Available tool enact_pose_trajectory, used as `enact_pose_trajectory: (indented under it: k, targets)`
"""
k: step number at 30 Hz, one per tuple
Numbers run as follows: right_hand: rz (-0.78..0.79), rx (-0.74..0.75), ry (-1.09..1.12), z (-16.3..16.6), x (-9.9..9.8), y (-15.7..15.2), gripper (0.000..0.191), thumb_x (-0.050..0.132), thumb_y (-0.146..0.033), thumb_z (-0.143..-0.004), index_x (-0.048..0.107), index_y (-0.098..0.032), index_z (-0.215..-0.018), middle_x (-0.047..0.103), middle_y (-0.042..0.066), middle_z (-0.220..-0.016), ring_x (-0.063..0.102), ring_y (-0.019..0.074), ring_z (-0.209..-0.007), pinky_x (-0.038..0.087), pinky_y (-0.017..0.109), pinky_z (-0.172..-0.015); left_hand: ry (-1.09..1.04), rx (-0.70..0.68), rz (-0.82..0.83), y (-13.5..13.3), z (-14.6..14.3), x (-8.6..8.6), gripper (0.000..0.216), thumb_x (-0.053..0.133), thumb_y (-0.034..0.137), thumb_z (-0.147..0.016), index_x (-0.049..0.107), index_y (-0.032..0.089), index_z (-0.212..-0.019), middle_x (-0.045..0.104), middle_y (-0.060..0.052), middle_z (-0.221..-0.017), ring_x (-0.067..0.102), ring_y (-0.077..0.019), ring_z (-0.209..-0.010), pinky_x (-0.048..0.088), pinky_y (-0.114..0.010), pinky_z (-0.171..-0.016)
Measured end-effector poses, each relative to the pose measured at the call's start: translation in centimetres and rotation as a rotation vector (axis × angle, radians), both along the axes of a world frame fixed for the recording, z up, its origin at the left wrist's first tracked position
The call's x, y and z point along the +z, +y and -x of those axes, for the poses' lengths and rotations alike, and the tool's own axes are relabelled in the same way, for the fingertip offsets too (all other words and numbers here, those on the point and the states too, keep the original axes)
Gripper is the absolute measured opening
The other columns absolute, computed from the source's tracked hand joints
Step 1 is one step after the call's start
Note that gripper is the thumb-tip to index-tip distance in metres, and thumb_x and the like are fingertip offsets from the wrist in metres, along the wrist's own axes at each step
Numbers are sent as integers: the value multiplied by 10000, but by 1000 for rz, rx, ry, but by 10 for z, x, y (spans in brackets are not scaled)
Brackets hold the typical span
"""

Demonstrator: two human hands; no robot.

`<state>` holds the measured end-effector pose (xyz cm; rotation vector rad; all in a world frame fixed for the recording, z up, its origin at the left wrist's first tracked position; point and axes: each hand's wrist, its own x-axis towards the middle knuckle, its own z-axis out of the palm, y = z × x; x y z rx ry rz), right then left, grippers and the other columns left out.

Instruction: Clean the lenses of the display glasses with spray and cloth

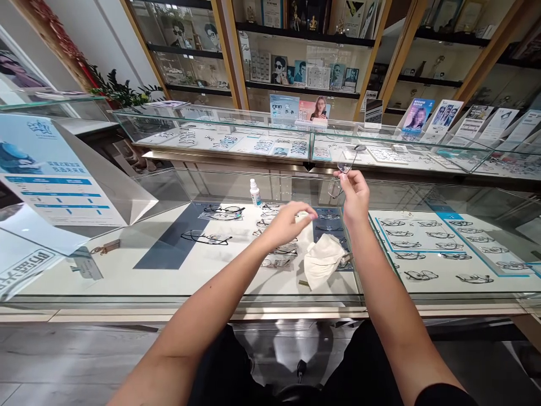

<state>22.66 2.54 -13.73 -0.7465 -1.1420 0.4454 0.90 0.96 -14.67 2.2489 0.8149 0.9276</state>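
My right hand (354,194) is raised above the glass counter (127,270), its fingers pinched on a thin-framed pair of glasses (344,169). My left hand (289,223) hovers lower and to the left with fingers stretched out, holding nothing. It is above the glass, close to a crumpled white cloth (321,259) lying on the counter top. A small white spray bottle (255,193) stands upright on the glass farther back left.
Several glasses lie on display under the glass. A folded blue-and-white sign (54,175) stands at the left. A second display case (296,141) and shelves with pictures and leaflets run along the back.
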Motion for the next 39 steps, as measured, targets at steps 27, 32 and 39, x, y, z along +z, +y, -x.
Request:
enact_pose_trajectory:
  k: [27,32,39]
  targets:
    - [230,486,-327,23,8,-24,169,685,-327,-867,643,-240,-728,677,-20,-700,611,181,-724,484,351,-782,-249,302,-613,20,16,-1,652,841,537,-919,675,219,-1464,706,-188,-1525,644,-359,-1470,449,-518,-1262]
    - [221,454,-357,22,8,-25,193,714,-380,-889,680,-237,-764,726,1,-770,658,198,-788,513,367,-835,-310,260,-597,21,16,-4,571,851,499,-928,711,235,-1414,733,-180,-1481,677,-355,-1430,481,-512,-1243]
    - [-117,50,-107,12,3,-16,261,612,-491,-901,732,-269,-966,755,74,-1080,698,283,-1145,514,463,-1090,-466,465,-641,24,17,3,584,831,578,-930,703,218,-1371,765,-154,-1384,702,-309,-1351,517,-499,-1216]
